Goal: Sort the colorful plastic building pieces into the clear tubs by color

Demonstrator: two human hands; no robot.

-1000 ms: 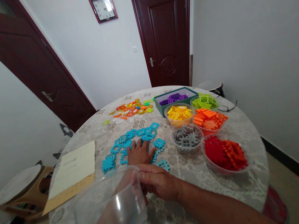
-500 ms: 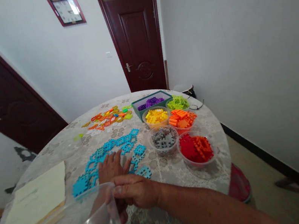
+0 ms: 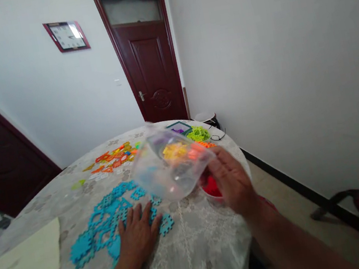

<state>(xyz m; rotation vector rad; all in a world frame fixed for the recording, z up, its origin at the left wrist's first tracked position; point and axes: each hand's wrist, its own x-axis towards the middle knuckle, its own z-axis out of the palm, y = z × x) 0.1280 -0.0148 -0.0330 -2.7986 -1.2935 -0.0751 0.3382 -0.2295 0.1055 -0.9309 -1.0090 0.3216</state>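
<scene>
Fingers spread, palm down, the left hand [image 3: 139, 234] lies loosely open at the near right edge of a scatter of blue interlocking pieces [image 3: 114, 205], grasping none of them. These toothed, lattice-like pieces fan out ahead of that hand and to its left, with one square piece just beside its thumb. Raised ahead and to the right of the left hand, the right hand [image 3: 233, 180] grips a clear plastic container [image 3: 174, 186] by its edge; the container tilts out to the left of those fingers, above the surface [image 3: 185, 248], and is blurred.

Just beyond and below the right hand stands a red-filled bowl [image 3: 215, 199], partly covered by the fingers. Yellow pieces [image 3: 174, 153] show through the raised container, too smeared to tell how they sit, and orange pieces [image 3: 206, 144] peek out just past the right hand's fingertips. Farther ahead of that hand, a bowl holds lime-green pieces [image 3: 199, 133], and next to it a dark green box [image 3: 187, 128] contains purple pieces [image 3: 177, 130]. Well ahead of the left hand lie loose orange and yellow pieces [image 3: 114, 158]; a sheet of paper [image 3: 21, 257] rests to its left.
</scene>
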